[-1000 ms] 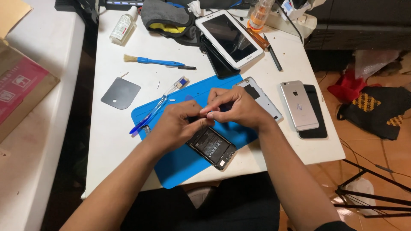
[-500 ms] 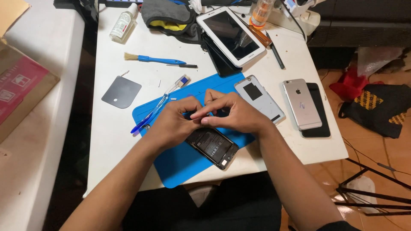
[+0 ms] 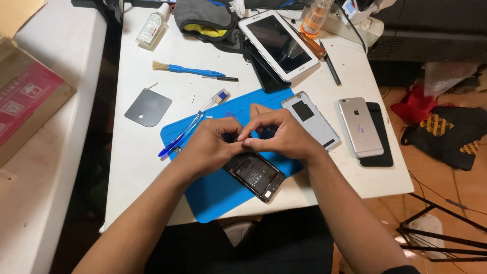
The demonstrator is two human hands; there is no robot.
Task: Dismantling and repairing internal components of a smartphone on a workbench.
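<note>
The opened black smartphone with its back removed and dark battery exposed (image 3: pixel 254 176) lies on the blue rubbery work mat (image 3: pixel 213 195), tilted so its lower end points toward the near edge of the white tabletop (image 3: pixel 137 152). Both hands meet over the phone's upper end. The left hand (image 3: pixel 208 147) is curled, fingertips pinched together against those of the right hand (image 3: pixel 281 137), which is likewise curled with thumb and forefinger closed. Whatever sits between the fingertips is too small to make out; it may be a tiny part or a flex tab at the phone's top edge.

Work this fine seems best done with the wrists resting on the mat, so the fingertips alone move and the phone does not slide. A light pinch is probably safer than a firm pull, since thin parts near a battery tear or bend easily.

Relative to the phone, the light grey back cover with a dark square window (image 3: pixel 310 120) lies just to its upper right, partly on the mat. The blue-handled toothbrush (image 3: pixel 193 127) lies to the phone's upper left, beside the left hand. The dark grey flat pry card (image 3: pixel 148 107) sits farther left, off the mat.
</note>
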